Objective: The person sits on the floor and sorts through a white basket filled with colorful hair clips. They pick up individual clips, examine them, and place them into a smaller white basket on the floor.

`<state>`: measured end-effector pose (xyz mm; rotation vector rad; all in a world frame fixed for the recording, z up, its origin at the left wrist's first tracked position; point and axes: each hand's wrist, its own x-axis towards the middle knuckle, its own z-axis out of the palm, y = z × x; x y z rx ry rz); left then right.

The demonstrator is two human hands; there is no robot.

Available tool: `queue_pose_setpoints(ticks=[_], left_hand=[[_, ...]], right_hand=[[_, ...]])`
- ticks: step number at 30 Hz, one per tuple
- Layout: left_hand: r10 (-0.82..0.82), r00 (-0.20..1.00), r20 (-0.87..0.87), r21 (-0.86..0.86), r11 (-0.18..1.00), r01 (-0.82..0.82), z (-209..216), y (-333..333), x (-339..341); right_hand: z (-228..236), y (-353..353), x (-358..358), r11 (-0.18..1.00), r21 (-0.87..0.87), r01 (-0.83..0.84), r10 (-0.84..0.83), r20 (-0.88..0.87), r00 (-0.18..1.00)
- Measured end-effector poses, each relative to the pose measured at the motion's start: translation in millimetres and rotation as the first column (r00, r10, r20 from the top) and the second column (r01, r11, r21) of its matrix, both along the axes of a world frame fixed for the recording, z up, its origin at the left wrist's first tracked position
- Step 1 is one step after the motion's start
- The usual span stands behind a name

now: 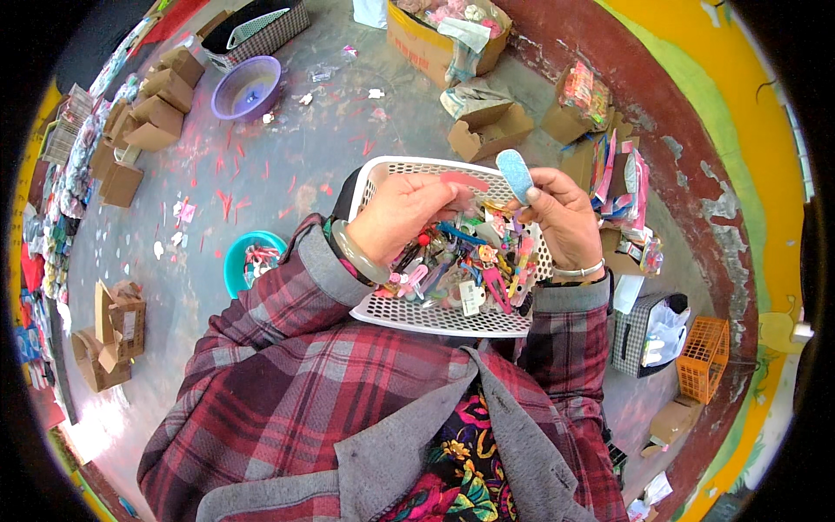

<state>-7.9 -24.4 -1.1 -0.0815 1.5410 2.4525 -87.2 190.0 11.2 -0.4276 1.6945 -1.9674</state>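
A white perforated plastic basket [409, 167] rests on my lap, filled with several colourful hair clips [470, 261]. My left hand [396, 217], with a pale bangle on the wrist, hovers over the basket and pinches a pink clip [465, 181] between its fingers. My right hand [561, 217], wearing a thin bracelet, holds up a glittery blue oval clip [515, 174] above the basket's far right side. Both sleeves are red plaid.
A teal bowl of clips [248, 261] sits on the grey floor at my left, a purple bowl [246, 87] farther off. Small cardboard boxes [139, 130] line the left side. An open box [487, 129], packaged clips [622, 183], a checked bag [648, 335] and an orange basket [703, 357] stand right.
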Motion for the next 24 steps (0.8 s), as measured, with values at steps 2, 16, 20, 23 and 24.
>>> queue_pose_setpoints(ticks=[2, 16, 20, 23, 24], left_hand=[[-0.007, 1.0, 0.013, -0.009, 1.0, 0.007, 1, 1, 0], [-0.084, 0.973, -0.217, -0.387, 0.922, -0.007, -13, 6, -2], [-0.104, 0.956, -0.275, -0.533, 0.844, -0.062, -10, 6, 0], [-0.118, 0.952, -0.281, -0.589, 0.805, -0.074, -9, 6, 1], [-0.124, 0.954, -0.275, -0.606, 0.792, -0.072, -8, 6, 1]], right_hand=[[4, 1, 4, 0.999, 0.035, 0.002, 0.001, -0.072, 0.997], [6, -6, 8, 0.989, 0.081, 0.127, -0.049, -0.625, 0.779], [9, -7, 9, 0.981, 0.143, 0.128, -0.008, -0.637, 0.771], [7, -12, 14, 0.995, 0.04, 0.094, -0.071, -0.4, 0.914], [6, -13, 15, 0.996, -0.024, 0.092, -0.095, -0.274, 0.957]])
